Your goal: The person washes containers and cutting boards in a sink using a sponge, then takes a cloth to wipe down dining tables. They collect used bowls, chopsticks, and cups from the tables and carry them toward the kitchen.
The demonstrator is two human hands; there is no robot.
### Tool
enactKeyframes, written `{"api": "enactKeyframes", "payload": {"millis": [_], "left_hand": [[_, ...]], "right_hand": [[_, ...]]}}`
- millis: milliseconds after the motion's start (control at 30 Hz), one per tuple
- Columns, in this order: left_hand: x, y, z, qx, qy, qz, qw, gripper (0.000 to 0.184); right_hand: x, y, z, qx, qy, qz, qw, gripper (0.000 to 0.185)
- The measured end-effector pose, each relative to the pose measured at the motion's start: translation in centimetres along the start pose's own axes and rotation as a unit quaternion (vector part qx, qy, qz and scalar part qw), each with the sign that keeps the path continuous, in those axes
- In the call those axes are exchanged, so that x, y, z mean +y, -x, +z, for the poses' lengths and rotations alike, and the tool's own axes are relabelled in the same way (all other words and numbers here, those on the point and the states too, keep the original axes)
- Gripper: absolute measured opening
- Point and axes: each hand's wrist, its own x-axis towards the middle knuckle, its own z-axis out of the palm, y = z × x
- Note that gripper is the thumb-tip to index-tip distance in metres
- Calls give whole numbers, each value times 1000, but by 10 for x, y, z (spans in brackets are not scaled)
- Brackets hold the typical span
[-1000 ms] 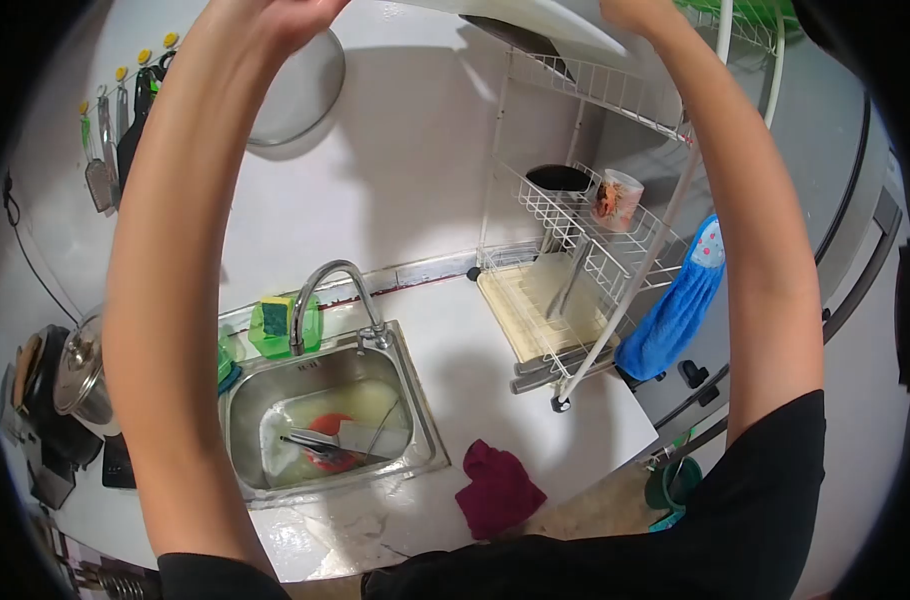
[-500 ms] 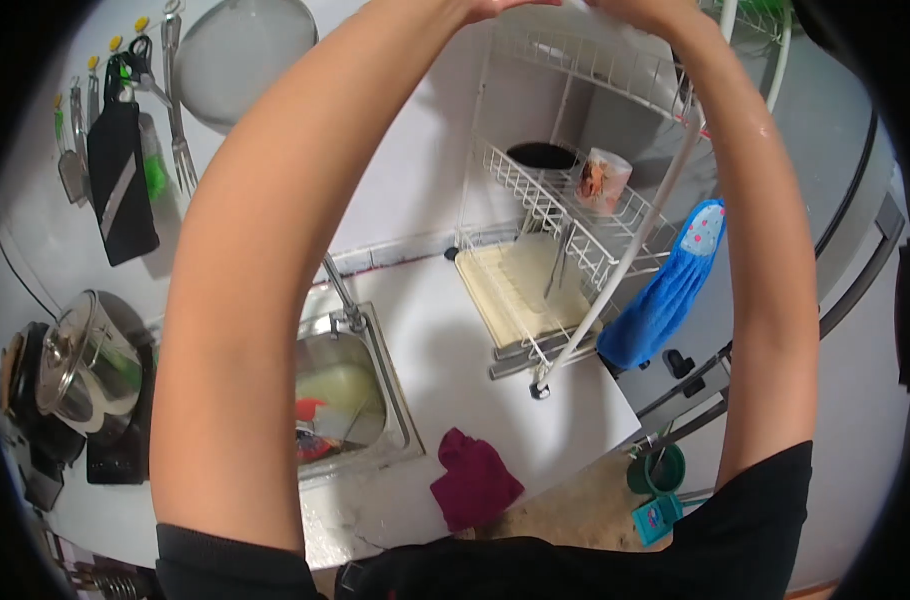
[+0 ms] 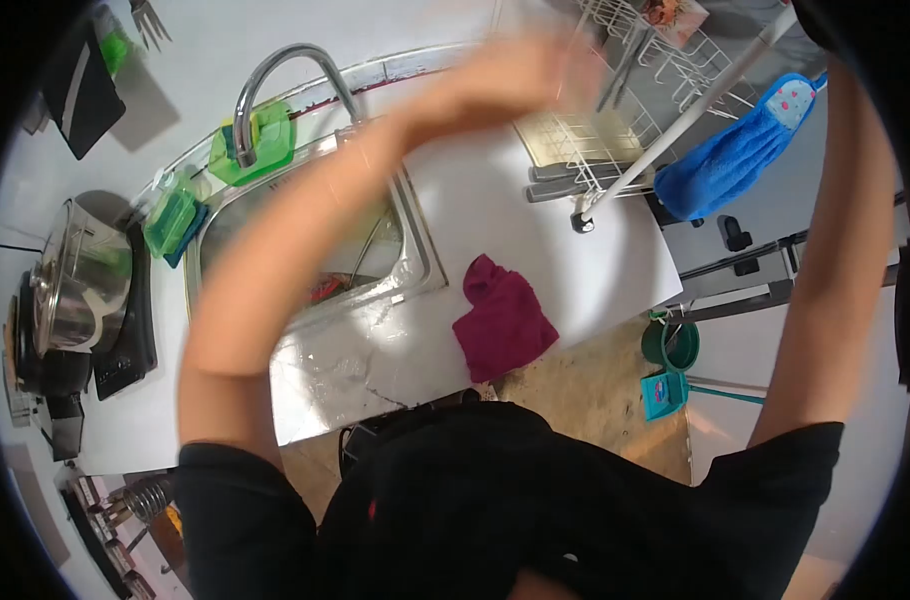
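Note:
My left hand, smeared by motion, is in front of the wire dish rack at the top of the view. Its fingers are too blurred to show whether they hold anything. My right forearm stretches up along the right side, and its hand lies beyond the visible edge. Below my left arm sits the steel sink with a curved faucet; red and pale items show in the basin. A crumpled maroon cloth rests on the white counter, touched by neither hand.
A blue hand towel hangs beside the rack. Green containers stand behind the sink. To the left are a steel pot and a black stove. A green bucket and teal dustpan stand on the floor.
The view has tilted down and left, bringing the faucet and more of the sink into sight. My left hand has come down from the rack's upper shelf; my right hand has left the view.

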Motion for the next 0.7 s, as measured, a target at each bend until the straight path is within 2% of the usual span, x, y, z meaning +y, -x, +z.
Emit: {"api": "enactKeyframes", "payload": {"millis": [33,67,100,167,233,267,300,333,367,400,467,500,567,600,700], "left_hand": [[47,27,14,-116,117,-205,965,28],[95,54,28,-195,174,-415,872,31],[114,90,61,-190,122,-426,876,35],[147,120,92,-229,18,-459,858,32],[163,129,99,-174,71,-469,863,29],[166,135,96,-146,98,-472,864,27],[169,139,85,-103,145,-491,853,25],[171,136,68,-59,190,-508,838,23],[174,132,47,-15,233,-523,820,21],[179,126,8,22,360,-562,744,20],[187,134,-40,158,435,-546,699,21],[190,140,-61,225,469,-528,672,22],[197,152,-103,286,419,-652,563,24],[191,186,-92,367,427,-631,533,29],[207,227,-96,406,561,-657,298,36]], "right_hand": [[-5,12,-3,29,-43,10,999,35],[-13,29,-3,53,-94,23,994,35],[-23,48,-5,73,-154,39,985,35],[-56,93,1,54,-297,89,949,34],[-103,148,14,-57,-413,114,902,34],[-124,170,32,-77,-413,22,907,44],[-153,192,32,-161,-420,43,892,56],[-164,219,49,-235,-478,54,844,76],[-177,244,61,-264,-500,76,821,91],[-190,254,62,-306,-556,120,764,93],[-215,274,63,-371,-639,227,635,99],[-224,278,69,-355,-656,249,618,96],[-249,253,62,-301,-708,304,562,88],[-262,240,59,-270,-729,332,535,84],[-305,221,74,-185,-710,197,650,61]]}}
